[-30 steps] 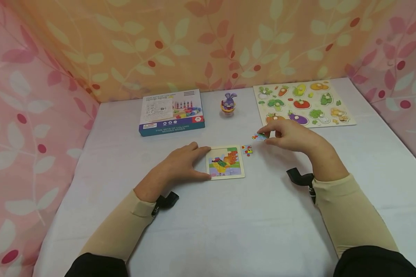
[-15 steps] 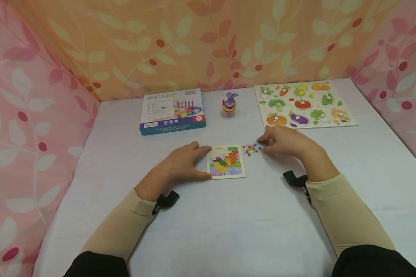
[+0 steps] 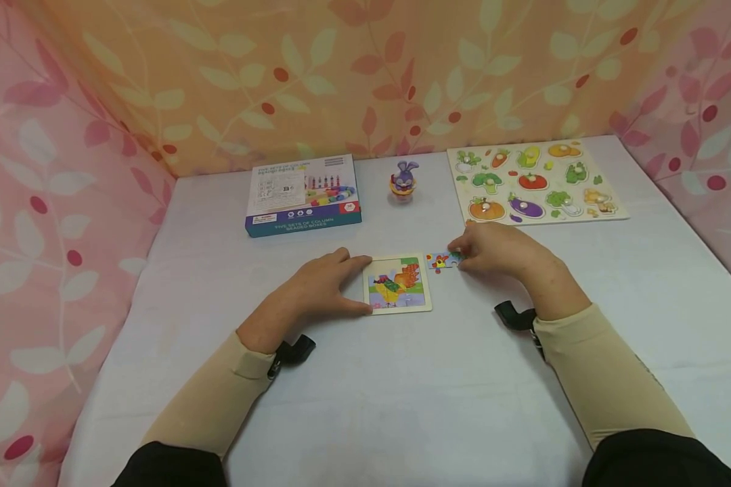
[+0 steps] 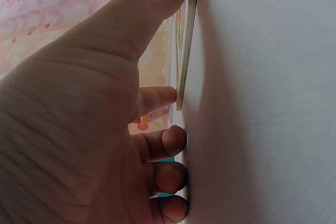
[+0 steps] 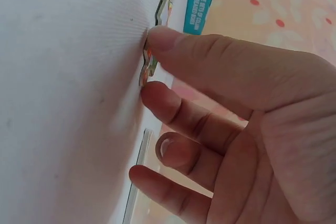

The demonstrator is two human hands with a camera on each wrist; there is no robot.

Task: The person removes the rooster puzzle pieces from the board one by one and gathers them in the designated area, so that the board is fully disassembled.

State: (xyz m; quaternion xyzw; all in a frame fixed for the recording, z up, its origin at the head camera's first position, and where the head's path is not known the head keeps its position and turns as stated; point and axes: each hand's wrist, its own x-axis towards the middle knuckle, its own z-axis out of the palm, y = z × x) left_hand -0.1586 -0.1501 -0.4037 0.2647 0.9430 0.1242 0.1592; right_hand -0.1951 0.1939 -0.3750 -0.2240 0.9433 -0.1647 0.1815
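Note:
A small square jigsaw tray (image 3: 427,284) lies flat, with a colourful bird picture partly filling it. My left hand (image 3: 307,287) is at its left side. The spread thumb (image 4: 152,3) and forefinger rest on the two left corners; the other fingertips touch the cloth. Just right of the tray, a jigsaw piece (image 3: 435,260) lies on the cloth. My right hand (image 3: 499,250) pinches a second jigsaw piece (image 3: 456,256) at that piece's right edge, and the two pieces touch. The thumb (image 5: 165,39) and forefinger partly hide the second piece.
Behind the hands stand a flat beaded-toy box (image 3: 304,196), a purple rabbit figure (image 3: 403,181) and a vegetable puzzle board (image 3: 536,182). The board lies just beyond my right hand. Patterned cloth (image 3: 365,74) surrounds the white tabletop (image 3: 402,392).
My right hand has come down and left with its jigsaw piece, bringing it against the piece beside the tray. My left hand keeps its place on the tray.

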